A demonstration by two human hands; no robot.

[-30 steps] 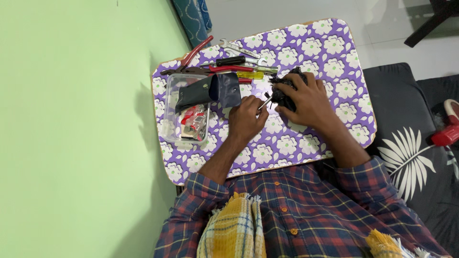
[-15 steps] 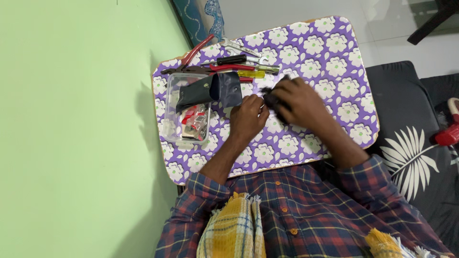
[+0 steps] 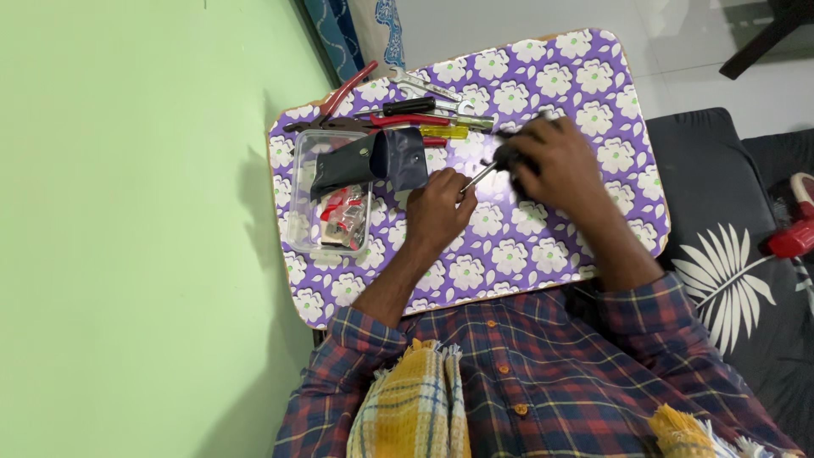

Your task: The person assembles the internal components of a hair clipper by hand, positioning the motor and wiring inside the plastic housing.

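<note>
The screwdriver (image 3: 476, 178) lies slanted over the flowered surface (image 3: 593, 93), its metal shaft pinched in the left hand (image 3: 438, 208). The right hand (image 3: 555, 161), blurred, wraps a dark object (image 3: 506, 157) at the tool's far end.

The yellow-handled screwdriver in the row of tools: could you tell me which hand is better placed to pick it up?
Probably the left. The left hand lies just below the yellow-handled screwdriver, though it grips a thin metal tool. The right hand sits farther right, closed on a small dark object.
</note>
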